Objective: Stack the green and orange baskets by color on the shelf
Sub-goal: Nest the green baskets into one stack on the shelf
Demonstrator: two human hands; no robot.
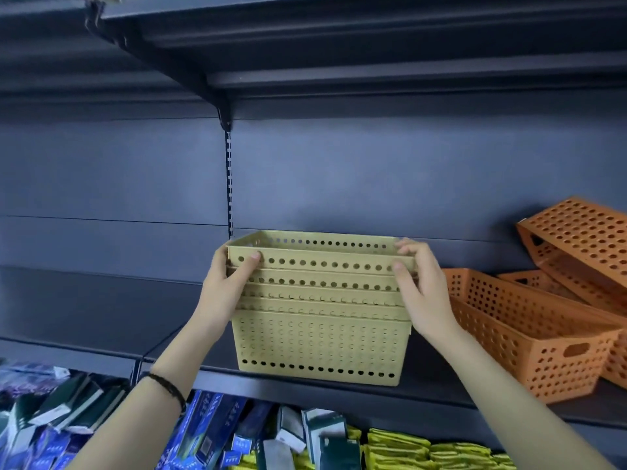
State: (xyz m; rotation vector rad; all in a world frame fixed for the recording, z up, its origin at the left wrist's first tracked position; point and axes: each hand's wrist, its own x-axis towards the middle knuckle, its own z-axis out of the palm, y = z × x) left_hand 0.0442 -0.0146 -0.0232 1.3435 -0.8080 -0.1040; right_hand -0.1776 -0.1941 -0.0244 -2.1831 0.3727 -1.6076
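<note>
**Green baskets: top one may jam or tip the stack**

Green baskets (320, 310) sit nested on the shelf (441, 398), left of the orange baskets (529, 330). Your left hand (230, 283) and right hand (419, 286) have fingers (252, 257) closed round the top basket's rim (thumbs in front). Uneven pressing could wedge it or topple the stack.

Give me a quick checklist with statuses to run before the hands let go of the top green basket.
1. Left hand and right hand grip opposite ends of the top green basket: ok.
2. Top basket level and nested in the green stack: ok.
3. Stack base fully on the shelf: ok.
4. Clear of the orange baskets: ok.
5. Orange baskets stacked: not ok; one leans tilted.
</note>
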